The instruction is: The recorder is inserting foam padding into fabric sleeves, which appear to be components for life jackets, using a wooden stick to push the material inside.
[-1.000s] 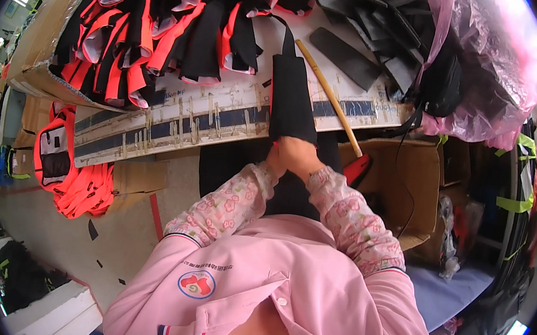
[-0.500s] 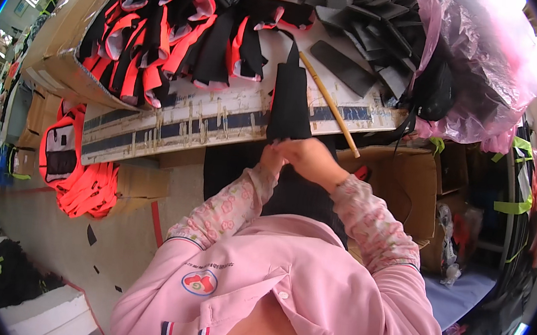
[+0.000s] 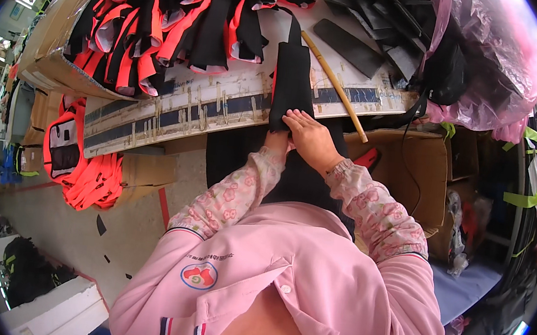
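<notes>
A long black fabric strap piece [image 3: 292, 82] lies on the table, a narrow black strap at its far end and a thin orange edge on its left. My right hand [image 3: 311, 136] rests on its near end, fingers stretched out flat over the fabric. Beside it, my left hand [image 3: 276, 141] is at the same end, its fingers hidden under the fabric. To the right of the piece, a yellow-brown stick [image 3: 334, 86] lies slantwise, its near end past the table edge.
Black and orange fabric pieces [image 3: 158, 32] spill from a cardboard box [image 3: 52, 47]. Several dark foam pads [image 3: 350, 48] are piled at the back right, beside a pink plastic bag [image 3: 488, 73]. Orange items [image 3: 93, 182] hang left of the table [image 3: 202, 111]. An open carton [image 3: 422, 170] stands below right.
My right hand has moved up onto the strap piece's near end, with fingers now flattened over it. My left hand's fingers have gone under the fabric. The view has shifted slightly.
</notes>
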`<state>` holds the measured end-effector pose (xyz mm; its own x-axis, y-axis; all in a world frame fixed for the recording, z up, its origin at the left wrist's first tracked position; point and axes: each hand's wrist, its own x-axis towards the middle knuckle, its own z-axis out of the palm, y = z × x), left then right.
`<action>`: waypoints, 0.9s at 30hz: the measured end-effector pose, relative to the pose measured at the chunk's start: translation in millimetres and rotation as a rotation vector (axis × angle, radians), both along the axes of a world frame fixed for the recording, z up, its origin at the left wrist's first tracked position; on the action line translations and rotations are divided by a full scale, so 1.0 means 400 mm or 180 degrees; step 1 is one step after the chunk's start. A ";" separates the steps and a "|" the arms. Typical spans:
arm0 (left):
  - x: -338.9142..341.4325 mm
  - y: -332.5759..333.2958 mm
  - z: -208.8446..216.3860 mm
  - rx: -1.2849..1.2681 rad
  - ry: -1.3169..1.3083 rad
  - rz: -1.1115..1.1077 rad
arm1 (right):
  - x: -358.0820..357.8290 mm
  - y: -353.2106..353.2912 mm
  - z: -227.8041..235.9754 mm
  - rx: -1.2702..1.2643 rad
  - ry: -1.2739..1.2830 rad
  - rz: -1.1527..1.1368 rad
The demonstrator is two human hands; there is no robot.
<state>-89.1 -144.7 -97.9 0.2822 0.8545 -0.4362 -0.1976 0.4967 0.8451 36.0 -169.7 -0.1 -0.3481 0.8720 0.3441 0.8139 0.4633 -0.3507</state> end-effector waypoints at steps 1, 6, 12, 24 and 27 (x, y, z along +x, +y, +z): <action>-0.011 0.002 0.020 0.0000 -0.0001 -0.0044 | 0.007 -0.002 0.013 -0.0110 0.0087 0.0020; -0.115 0.034 0.235 -0.1449 -0.1418 -0.1116 | 0.023 -0.015 0.023 -0.0149 0.0209 0.0043; -0.114 0.057 0.184 -0.1257 -0.0622 -0.1423 | 0.028 0.066 0.138 -0.2613 -0.0061 0.0206; -0.083 0.030 0.041 -0.1021 -0.0193 -0.1481 | -0.037 0.249 -0.026 0.0013 -0.0277 -0.0718; -0.071 0.019 0.042 -0.0873 0.0094 -0.1381 | -0.039 0.324 -0.043 -0.0039 -0.0263 -0.0959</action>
<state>-117.3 -137.0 -81.1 0.5697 0.5145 -0.6410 0.0977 0.7319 0.6743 20.2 -40.2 -17.2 -0.0996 0.9441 0.3142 0.9399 0.1929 -0.2816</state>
